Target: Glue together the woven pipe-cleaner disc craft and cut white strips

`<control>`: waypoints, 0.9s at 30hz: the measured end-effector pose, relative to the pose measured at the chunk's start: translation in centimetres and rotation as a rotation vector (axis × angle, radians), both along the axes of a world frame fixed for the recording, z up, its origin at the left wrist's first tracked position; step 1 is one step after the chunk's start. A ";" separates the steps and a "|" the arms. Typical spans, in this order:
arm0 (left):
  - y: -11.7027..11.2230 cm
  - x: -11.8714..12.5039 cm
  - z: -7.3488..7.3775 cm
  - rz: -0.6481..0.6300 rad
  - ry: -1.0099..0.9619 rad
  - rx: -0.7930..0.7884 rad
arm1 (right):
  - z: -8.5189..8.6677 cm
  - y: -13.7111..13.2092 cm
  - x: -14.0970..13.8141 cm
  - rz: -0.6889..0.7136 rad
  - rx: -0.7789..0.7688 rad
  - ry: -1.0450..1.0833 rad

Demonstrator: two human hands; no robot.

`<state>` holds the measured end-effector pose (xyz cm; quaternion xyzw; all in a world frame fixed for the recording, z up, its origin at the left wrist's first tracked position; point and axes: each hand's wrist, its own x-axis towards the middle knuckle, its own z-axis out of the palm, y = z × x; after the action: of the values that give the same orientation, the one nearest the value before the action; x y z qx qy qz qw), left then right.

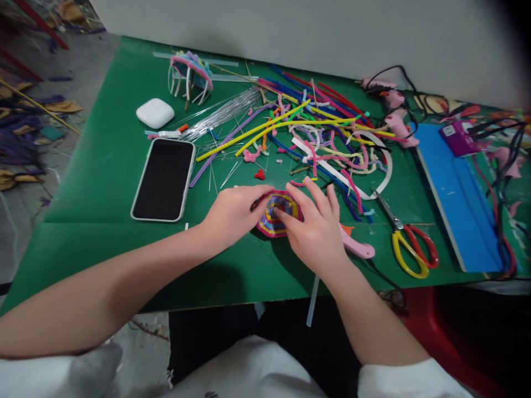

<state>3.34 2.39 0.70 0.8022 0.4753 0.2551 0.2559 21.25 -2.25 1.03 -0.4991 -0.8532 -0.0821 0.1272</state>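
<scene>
A small round disc of coiled pipe cleaner (274, 228), pink at the rim with yellow, blue and red rings, sits between both hands near the table's front. My left hand (234, 213) pinches its left edge between thumb and fingers. With the thumb pressed on its middle and the index finger at its far right edge, my right hand (313, 224) also grips it; the other fingers are spread. Partly under my right hand lies a pink glue gun (359, 246), and a clear glue stick (313, 304) juts past the table edge.
Beyond the hands, pipe cleaners (265, 130) lie tangled across the green table (103, 237). To the left are a phone (164, 179), a white case (155, 113) and a small pipe-cleaner piece (191, 72). Scissors (409, 243) and a blue board (456, 199) lie right.
</scene>
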 end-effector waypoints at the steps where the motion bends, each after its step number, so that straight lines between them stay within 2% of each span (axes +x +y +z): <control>1: 0.0 0.0 -0.1 -0.002 -0.002 0.005 | 0.0 0.0 0.0 0.001 -0.009 -0.004; 10: 0.0 0.0 -0.2 -0.007 -0.005 0.008 | 0.0 0.1 0.0 0.010 -0.061 -0.013; 16: 0.0 0.0 -0.1 0.008 -0.011 -0.014 | 0.5 -0.2 0.3 0.010 -0.044 0.023; 23: 0.0 0.1 0.0 0.015 -0.026 -0.031 | 0.8 -0.4 0.1 0.014 -0.158 0.025; 27: 0.0 0.2 0.0 0.007 -0.021 -0.027 | 0.8 -0.4 -0.1 -0.007 -0.159 0.026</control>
<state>3.53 2.38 0.70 0.7942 0.4789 0.2581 0.2708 21.19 -2.62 1.79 -0.5116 -0.8536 -0.0080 0.0978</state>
